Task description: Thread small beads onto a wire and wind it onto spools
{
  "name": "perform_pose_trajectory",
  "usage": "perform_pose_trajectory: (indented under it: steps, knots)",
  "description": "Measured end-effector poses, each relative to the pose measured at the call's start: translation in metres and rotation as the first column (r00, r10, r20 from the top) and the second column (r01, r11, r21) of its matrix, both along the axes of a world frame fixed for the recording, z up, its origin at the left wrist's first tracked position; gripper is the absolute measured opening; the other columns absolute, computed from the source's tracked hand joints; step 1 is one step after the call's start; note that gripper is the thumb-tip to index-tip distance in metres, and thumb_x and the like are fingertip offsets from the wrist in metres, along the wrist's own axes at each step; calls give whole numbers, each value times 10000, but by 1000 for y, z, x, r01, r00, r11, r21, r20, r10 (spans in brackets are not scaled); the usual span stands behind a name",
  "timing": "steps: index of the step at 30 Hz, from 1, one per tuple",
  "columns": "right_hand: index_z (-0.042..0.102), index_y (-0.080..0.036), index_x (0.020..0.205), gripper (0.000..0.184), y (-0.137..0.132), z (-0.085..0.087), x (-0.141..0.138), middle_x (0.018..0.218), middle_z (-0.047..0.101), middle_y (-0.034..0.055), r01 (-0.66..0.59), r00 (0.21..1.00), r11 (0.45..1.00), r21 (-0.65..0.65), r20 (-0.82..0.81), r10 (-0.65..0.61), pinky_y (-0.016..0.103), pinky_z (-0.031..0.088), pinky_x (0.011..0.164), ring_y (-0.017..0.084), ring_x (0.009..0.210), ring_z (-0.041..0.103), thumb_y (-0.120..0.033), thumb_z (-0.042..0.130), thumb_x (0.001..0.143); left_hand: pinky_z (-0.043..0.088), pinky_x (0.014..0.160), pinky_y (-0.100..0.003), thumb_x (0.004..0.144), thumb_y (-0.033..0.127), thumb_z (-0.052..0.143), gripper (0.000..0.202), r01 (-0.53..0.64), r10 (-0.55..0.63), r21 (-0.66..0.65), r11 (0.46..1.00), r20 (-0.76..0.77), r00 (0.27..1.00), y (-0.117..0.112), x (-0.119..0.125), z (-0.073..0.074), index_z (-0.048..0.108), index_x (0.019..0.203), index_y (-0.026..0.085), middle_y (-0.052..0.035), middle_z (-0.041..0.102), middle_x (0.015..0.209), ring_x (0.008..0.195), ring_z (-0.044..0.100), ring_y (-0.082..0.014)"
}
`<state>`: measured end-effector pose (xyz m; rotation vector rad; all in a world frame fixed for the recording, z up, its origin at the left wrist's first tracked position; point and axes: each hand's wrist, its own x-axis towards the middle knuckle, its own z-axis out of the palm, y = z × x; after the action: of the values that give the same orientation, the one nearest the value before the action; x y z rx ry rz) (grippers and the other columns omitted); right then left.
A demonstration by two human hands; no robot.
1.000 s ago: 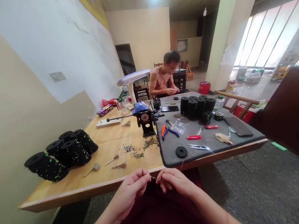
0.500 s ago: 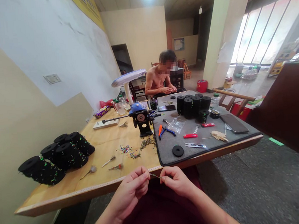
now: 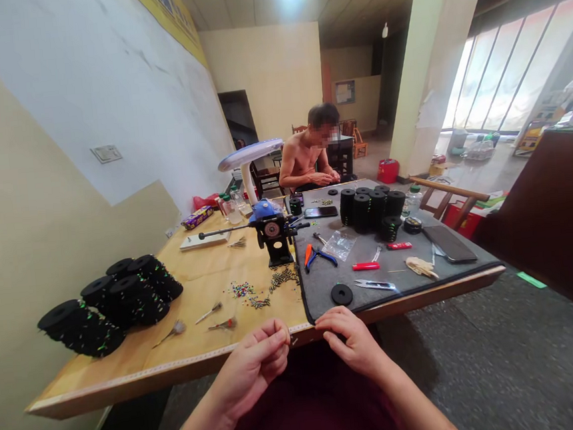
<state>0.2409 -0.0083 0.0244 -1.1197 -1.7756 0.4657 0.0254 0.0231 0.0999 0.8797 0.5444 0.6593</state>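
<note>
My left hand (image 3: 254,364) is closed in a pinch just below the near edge of the wooden table (image 3: 196,276), holding a tiny metal piece (image 3: 292,339) at its fingertips. My right hand (image 3: 350,340) is curled beside it, a little apart, its fingers bent at the edge of the grey mat (image 3: 332,281); what it holds, if anything, is too small to see. A thin line may run between the two hands. Small beads and metal bits (image 3: 265,289) lie scattered on the wood in front of my hands.
Black spools (image 3: 108,304) are heaped at the table's left, and more spools (image 3: 371,207) stand on the mat. A small black winding machine (image 3: 273,233), pliers (image 3: 315,256), a red cutter (image 3: 365,266), snips, phones and a lamp (image 3: 249,161) are there. A person (image 3: 314,159) sits at the far end.
My right hand has lifted slightly towards the mat's edge and drawn away from the left. The short piece seen spanning both hands now shows only at the left fingertips.
</note>
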Motion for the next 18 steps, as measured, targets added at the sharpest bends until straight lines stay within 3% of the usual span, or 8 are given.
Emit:
perform_pose_trajectory:
  steps: [4,8,10,12,18]
  knots:
    - [619,-233,1097,285,-4,19,-11,1014,638,73,-56,997,998,-26,-62,54,347,444,870,211,992,540,-168,540,831,161,443,-193,784,258,664,181,12,-12,4,1000,-7,1000,0,1,-1,558,712,130,89,253,521,449,160,-42]
    - [648,-225,1006,191,-3,29,-33,932,644,59,-133,984,990,-36,-123,128,325,442,822,203,918,554,-256,614,821,158,442,-190,778,259,672,196,17,-17,-27,999,10,1000,0,2,-2,544,703,131,96,234,514,444,150,-40]
    - [661,-218,892,102,-1,28,-41,838,653,43,-132,981,990,-44,-152,124,311,438,779,186,836,559,-257,576,850,155,441,-189,776,257,675,198,21,-20,-46,999,24,1000,0,2,-2,540,703,132,100,224,509,441,143,-39]
    - [658,-212,810,137,1,25,-46,770,650,31,-133,976,990,-54,-182,121,300,433,747,175,780,558,-256,543,872,155,440,-190,776,249,674,195,24,-22,-56,998,39,999,0,2,-1,537,701,133,101,223,506,439,141,-39]
    - [650,-211,764,142,4,14,-38,800,677,32,-105,972,990,-91,-220,83,305,424,775,176,802,576,-255,564,868,160,438,-189,770,231,678,186,-6,15,-87,996,97,995,-1,-1,-1,534,694,141,106,184,496,439,148,-45]
